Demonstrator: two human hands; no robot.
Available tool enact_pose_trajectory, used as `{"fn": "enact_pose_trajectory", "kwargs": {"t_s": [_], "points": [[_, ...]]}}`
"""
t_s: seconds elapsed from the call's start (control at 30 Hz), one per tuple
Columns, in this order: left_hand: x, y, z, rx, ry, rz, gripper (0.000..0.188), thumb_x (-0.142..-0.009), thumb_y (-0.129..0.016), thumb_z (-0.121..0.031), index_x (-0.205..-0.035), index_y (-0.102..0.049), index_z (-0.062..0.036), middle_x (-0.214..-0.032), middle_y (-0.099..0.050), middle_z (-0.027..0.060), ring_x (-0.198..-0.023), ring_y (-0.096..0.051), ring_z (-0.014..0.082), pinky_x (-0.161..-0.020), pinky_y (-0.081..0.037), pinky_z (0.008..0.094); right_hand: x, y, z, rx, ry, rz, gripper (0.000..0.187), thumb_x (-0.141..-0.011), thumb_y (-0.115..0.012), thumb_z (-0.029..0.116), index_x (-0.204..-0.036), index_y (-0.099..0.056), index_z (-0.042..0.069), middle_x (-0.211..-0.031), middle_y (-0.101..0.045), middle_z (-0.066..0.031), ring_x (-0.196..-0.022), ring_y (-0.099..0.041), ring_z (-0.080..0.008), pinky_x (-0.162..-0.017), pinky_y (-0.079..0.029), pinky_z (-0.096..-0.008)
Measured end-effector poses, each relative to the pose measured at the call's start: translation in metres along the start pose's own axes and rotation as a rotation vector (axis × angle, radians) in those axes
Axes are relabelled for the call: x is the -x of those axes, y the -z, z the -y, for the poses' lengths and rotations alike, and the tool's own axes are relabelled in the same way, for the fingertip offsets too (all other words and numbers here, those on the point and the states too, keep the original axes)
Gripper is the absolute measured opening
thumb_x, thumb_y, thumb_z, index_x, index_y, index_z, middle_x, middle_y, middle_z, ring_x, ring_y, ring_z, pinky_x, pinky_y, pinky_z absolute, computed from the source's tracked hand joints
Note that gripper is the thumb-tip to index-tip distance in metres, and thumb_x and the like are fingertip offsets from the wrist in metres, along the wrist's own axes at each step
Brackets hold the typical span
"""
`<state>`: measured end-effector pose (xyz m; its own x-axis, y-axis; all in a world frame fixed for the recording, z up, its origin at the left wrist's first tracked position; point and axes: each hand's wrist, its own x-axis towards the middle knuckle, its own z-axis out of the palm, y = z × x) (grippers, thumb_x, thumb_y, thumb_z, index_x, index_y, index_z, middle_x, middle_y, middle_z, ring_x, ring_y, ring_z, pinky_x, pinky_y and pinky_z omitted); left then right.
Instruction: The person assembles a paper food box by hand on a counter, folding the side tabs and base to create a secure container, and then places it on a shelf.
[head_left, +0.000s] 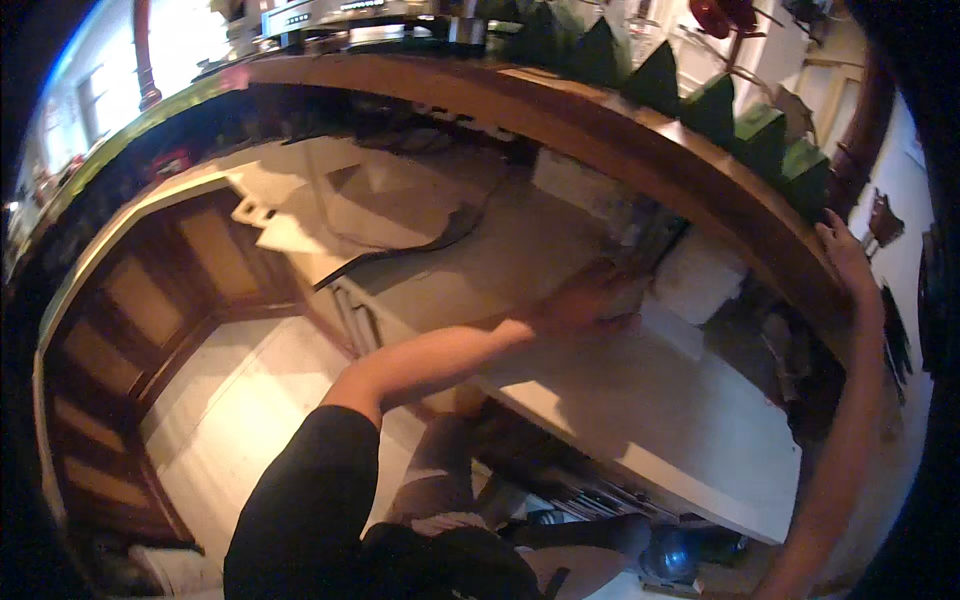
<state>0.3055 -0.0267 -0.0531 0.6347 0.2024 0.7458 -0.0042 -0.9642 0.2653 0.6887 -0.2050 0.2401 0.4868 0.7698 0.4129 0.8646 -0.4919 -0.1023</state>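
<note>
Pale countertop spreads beside a white block. Your left hand, nearer, sits just left of it, grip unclear; your right hand, fingers loosely extended, lies to the block's right.

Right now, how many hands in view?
2: the left hand over the pale counter, near a white block; the right hand by the right end of the wooden ledge.

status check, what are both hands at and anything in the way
Left hand low over pale counter, near white block, hold unclear. Right hand at wooden ledge. Dark strip on counter, apart from both hands.
</note>
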Motion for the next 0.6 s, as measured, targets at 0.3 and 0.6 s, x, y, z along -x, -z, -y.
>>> {"fn": "enact_pose_trajectory", "kwargs": {"t_s": [0.3,0.6], "points": [[0.147,0.238,0.018,-0.739,0.122,0.236,0.043,-0.090,-0.074,-0.027,-0.125,-0.064,-0.0045,-0.125,-0.065,0.0192,-0.120,-0.060,0.0404,-0.107,-0.046,0.0468,-0.038,-0.034,-0.040,-0.094,0.214,-0.064,0.069,-0.104,-0.053,0.038,-0.162,-0.030,0.011,-0.138,-0.059,-0.0299,-0.127,-0.060,-0.0412,-0.110,-0.043,-0.0439],[0.265,0.384,0.049,-0.884,0.597,0.399,0.037,-0.097,-0.063,-0.021,-0.133,-0.063,-0.0104,-0.134,-0.063,0.0144,-0.130,-0.057,0.0302,-0.117,-0.037,0.0445,-0.070,-0.046,-0.077,-0.171,0.320,-0.111,0.068,-0.104,-0.053,0.033,-0.163,-0.029,0.009,-0.144,-0.057,-0.0279,-0.132,-0.057,-0.0369,-0.114,-0.041,-0.0399]]}}
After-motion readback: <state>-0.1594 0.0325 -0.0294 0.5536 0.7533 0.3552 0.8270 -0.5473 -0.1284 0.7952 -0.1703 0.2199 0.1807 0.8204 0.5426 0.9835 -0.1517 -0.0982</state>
